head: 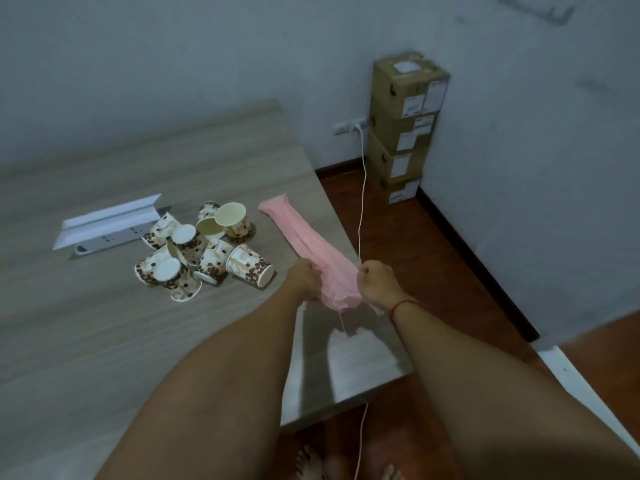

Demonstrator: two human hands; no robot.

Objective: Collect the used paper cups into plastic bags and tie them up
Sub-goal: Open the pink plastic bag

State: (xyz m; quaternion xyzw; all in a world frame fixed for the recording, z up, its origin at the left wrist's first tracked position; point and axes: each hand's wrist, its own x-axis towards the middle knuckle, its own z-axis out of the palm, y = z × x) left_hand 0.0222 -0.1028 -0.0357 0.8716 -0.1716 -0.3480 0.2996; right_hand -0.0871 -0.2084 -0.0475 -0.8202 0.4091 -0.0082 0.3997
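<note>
Along the right edge of the grey wood-grain table [104,323]: red-brown floor just beyond, bare tabletop open on the near left. Both forearms stretched forward. Left hand [304,277] and right hand [375,280] side by side, knuckles up, fingers curled, each gripping the near end of the crumpled pink plastic bag [301,233]. Lies with long axis running away and leftward, far end flat on the table. Heap of brown-patterned paper cups [194,247] near its left, not touching, tipped every way.

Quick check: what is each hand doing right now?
Left hand: closed, gripping the near end of the pink plastic bag.
Right hand: closed, pinching the same end of the bag.
</note>
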